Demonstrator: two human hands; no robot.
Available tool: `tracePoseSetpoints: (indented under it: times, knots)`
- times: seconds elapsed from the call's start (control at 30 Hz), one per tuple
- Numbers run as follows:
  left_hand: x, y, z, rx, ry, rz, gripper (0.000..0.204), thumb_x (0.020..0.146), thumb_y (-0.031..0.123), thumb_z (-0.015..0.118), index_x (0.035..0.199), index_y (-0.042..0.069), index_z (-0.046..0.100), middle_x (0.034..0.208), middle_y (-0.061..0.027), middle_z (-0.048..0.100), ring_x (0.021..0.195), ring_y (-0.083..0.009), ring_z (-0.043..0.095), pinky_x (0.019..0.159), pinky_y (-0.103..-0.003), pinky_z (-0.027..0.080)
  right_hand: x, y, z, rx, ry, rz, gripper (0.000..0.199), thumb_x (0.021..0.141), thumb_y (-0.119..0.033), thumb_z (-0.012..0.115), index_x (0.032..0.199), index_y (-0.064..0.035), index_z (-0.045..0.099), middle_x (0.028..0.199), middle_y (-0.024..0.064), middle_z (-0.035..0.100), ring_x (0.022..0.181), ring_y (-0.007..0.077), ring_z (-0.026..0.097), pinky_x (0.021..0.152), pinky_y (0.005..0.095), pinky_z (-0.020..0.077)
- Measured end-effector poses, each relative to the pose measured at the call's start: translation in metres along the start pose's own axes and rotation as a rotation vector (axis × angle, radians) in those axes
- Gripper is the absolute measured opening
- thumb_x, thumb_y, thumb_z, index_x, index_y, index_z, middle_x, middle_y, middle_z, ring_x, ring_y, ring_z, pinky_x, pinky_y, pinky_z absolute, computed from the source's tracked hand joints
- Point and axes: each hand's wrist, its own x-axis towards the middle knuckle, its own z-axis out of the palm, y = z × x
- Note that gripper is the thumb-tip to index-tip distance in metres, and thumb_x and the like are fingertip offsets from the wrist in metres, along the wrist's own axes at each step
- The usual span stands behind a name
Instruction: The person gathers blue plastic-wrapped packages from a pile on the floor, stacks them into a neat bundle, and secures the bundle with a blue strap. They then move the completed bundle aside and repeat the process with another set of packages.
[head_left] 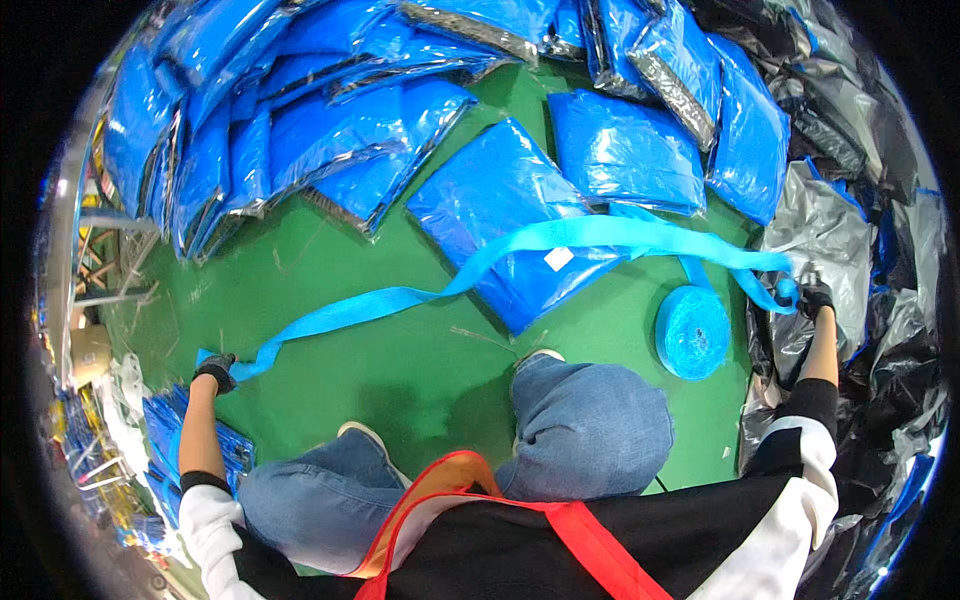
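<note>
A long light-blue strap (380,303) stretches in a loose wave across the floor from one hand to the other. At the far left, my left hand (215,374), in a dark glove, is closed on one end of it. My right hand (816,294), gloved too, grips the strap at the right, where a small loop of it bunches by the fingers. Beside that hand a roll of the same strap (692,333) rests on the green floor. The strap's middle passes over a flat blue plastic-wrapped package (530,225).
Many blue wrapped packages (340,130) lie in overlapping rows at the far side. Black and grey plastic-wrapped bundles (820,230) line the right edge. Folded blue pieces (225,445) sit near my left forearm, by a metal rack (115,220). My bent knees (600,425) are in front.
</note>
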Motion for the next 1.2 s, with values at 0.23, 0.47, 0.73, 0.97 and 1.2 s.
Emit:
tracePoseSetpoints:
  times: [0.23, 0.47, 0.73, 0.97, 1.2]
  knots:
    - [-0.023, 0.139, -0.125, -0.467, 0.715, 0.360, 0.050, 0.080, 0.038, 0.059, 0.120, 0.008, 0.054, 0.117, -0.0158, 0.057, 0.108, -0.0341, 0.053, 0.093, -0.040, 0.041, -0.094, -0.111, 0.095, -0.053, 0.129, -0.698, 0.056, 0.076, -0.031, 0.065, 0.125, -0.0112, 0.048, 0.109, 0.0190, 0.061, 0.100, 0.0328, 0.060, 0.084, 0.0384, 0.0461]
    - [0.041, 0.360, -0.232, -1.473, 0.417, 0.491, 0.047, 0.088, 0.044, 0.050, 0.102, 0.000, 0.055, 0.085, -0.0125, 0.061, 0.077, -0.0229, 0.058, 0.071, -0.036, 0.046, -0.165, -0.268, 0.204, -0.054, 0.174, -0.982, 0.039, 0.074, -0.022, 0.064, 0.107, -0.0044, 0.056, 0.101, 0.0185, 0.062, 0.090, 0.0375, 0.059, 0.080, 0.0429, 0.0474]
    - [-0.033, 0.402, -0.125, -0.689, 1.263, 0.421, 0.041, 0.080, 0.026, 0.061, 0.117, 0.010, 0.052, 0.126, -0.0183, 0.048, 0.117, -0.0373, 0.043, 0.098, -0.048, 0.033, -0.264, -0.332, 0.301, 0.544, -0.785, -0.924, 0.081, 0.070, -0.052, 0.072, 0.119, 0.0073, 0.048, 0.109, 0.0223, 0.059, 0.103, 0.0294, 0.057, 0.091, 0.0327, 0.0430]
    - [-0.014, 0.382, -0.091, -0.626, 1.240, 0.467, 0.019, 0.071, 0.019, 0.063, 0.088, 0.011, 0.062, 0.105, -0.0124, 0.058, 0.102, -0.0325, 0.051, 0.090, -0.046, 0.038, -0.367, -0.396, 0.277, 0.238, -1.048, -1.089, 0.058, 0.069, -0.034, 0.077, 0.111, 0.0028, 0.059, 0.097, 0.0116, 0.065, 0.086, 0.0188, 0.060, 0.079, 0.0308, 0.0481]
    - [0.011, 0.331, -0.066, -0.502, 1.141, 0.499, 0.019, 0.080, 0.023, 0.053, 0.086, 0.007, 0.061, 0.087, -0.0113, 0.058, 0.085, -0.0277, 0.055, 0.080, -0.041, 0.042, -0.471, -0.359, 0.146, 0.380, -0.465, -2.149, 0.045, 0.069, -0.034, 0.072, 0.105, -0.0081, 0.063, 0.092, 0.0135, 0.063, 0.080, 0.0295, 0.059, 0.071, 0.0369, 0.0461]
